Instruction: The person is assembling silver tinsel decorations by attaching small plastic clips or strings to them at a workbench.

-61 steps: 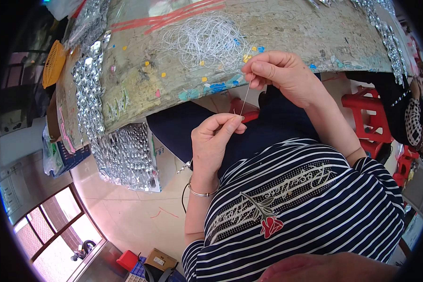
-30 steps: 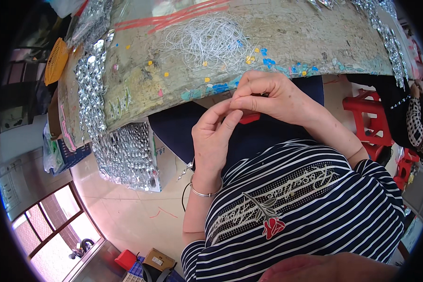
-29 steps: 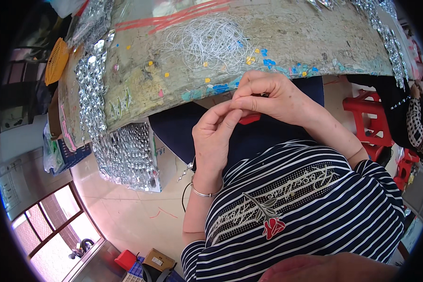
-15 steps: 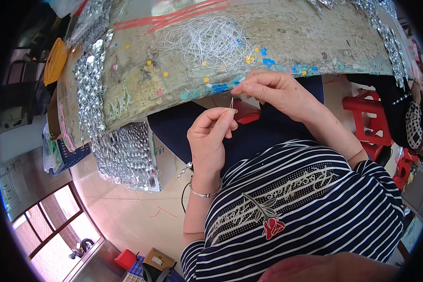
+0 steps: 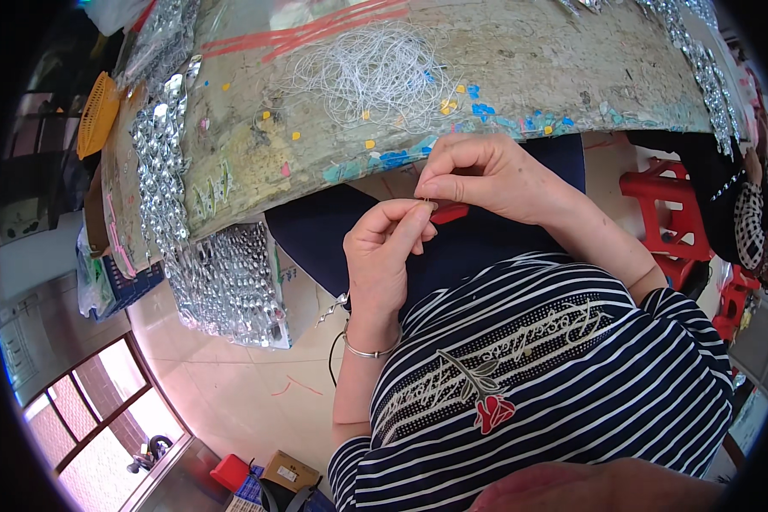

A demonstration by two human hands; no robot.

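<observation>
A thin strand (image 5: 427, 200), mostly hidden, is pinched between the left hand (image 5: 384, 243) and right hand (image 5: 491, 177).

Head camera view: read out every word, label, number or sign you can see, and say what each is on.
Pale cursive lettering on the navy-and-white striped shirt: visible, but I won't copy printed words.
Small white label on the brown cardboard box: too small to read.
Blue marks beside the hanging shiny silver strands: too small to read.
</observation>
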